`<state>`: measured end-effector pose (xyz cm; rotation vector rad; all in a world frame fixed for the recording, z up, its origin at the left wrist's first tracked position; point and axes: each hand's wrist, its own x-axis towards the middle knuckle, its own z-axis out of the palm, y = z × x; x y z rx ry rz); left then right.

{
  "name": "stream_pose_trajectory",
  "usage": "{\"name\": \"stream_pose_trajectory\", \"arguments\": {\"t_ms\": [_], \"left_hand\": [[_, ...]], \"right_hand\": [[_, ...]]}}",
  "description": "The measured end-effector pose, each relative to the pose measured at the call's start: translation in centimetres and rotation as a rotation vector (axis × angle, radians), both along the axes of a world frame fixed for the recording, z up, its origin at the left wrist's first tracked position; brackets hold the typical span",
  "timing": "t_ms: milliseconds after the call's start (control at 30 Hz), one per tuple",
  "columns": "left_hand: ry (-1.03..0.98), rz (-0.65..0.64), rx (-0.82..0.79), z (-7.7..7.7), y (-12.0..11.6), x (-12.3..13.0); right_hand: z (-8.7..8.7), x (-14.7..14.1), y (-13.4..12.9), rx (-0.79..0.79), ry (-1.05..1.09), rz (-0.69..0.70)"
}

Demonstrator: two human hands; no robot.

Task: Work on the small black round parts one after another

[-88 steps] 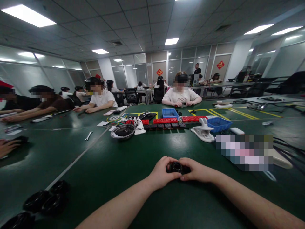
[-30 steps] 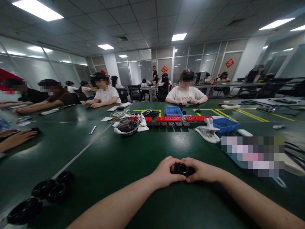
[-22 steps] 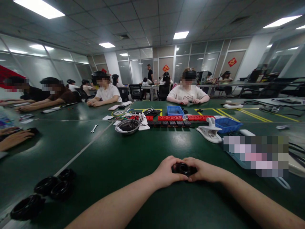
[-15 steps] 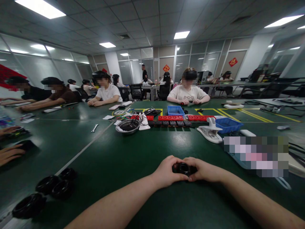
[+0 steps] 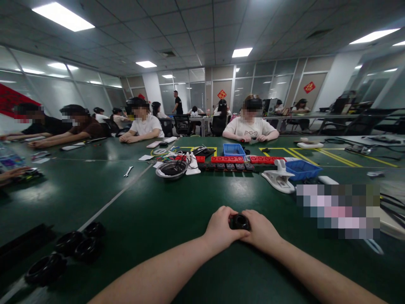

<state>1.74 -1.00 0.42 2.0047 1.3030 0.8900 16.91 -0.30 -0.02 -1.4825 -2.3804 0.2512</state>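
Observation:
A small black ring-shaped piece is between my hands, just above the green table. My left hand grips its left side, with the thumb stretched across below it. Around the right side is my right hand, its fingers bent and partly hidden behind the piece. Both hands touch each other under it. Several similar black rings lie in a group at the lower left of the table.
Beyond my hands are a metal bowl, red socket strips, a white clamp and blue trays. A wrench lies left. A long black part is at the left edge. People sit across the table.
My right hand has turned and closed in beneath the black piece, which has shifted slightly left. At the far left, a person's hand has withdrawn and a long black part now shows.

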Motion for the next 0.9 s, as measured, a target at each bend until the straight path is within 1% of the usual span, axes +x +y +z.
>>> {"name": "stream_pose_trajectory", "arguments": {"t_ms": [33, 100, 200, 233, 300, 400, 533, 900], "left_hand": [[-0.002, -0.007, 0.004, 0.0, 0.1, -0.1], [-0.015, -0.036, 0.012, 0.0, 0.2, -0.3], [-0.043, -0.086, 0.028, 0.1, 0.2, -0.6], [-0.051, -0.098, 0.031, 0.2, 0.3, -0.7], [-0.059, -0.125, 0.025, 0.2, 0.3, -0.7], [-0.067, -0.161, -0.004, 0.2, 0.5, -0.7], [-0.071, -0.185, -0.026, 0.3, 0.6, -0.7], [-0.095, -0.231, 0.029, 0.7, 0.4, -0.8]], "right_hand": [[0.0, 0.0, 0.0, 0.001, -0.004, 0.005], [0.3, 0.5, 0.1, -0.037, 0.031, 0.075], [1.0, 1.6, 0.6, -0.181, 0.16, 0.254], [1.2, 1.9, 0.8, -0.237, 0.206, 0.3], [1.7, 2.4, 1.0, -0.329, 0.275, 0.35], [2.0, 2.5, 1.1, -0.412, 0.313, 0.366], [2.0, 2.6, 1.4, -0.473, 0.334, 0.357], [1.4, 2.7, 1.6, -0.463, 0.342, 0.342]]}}
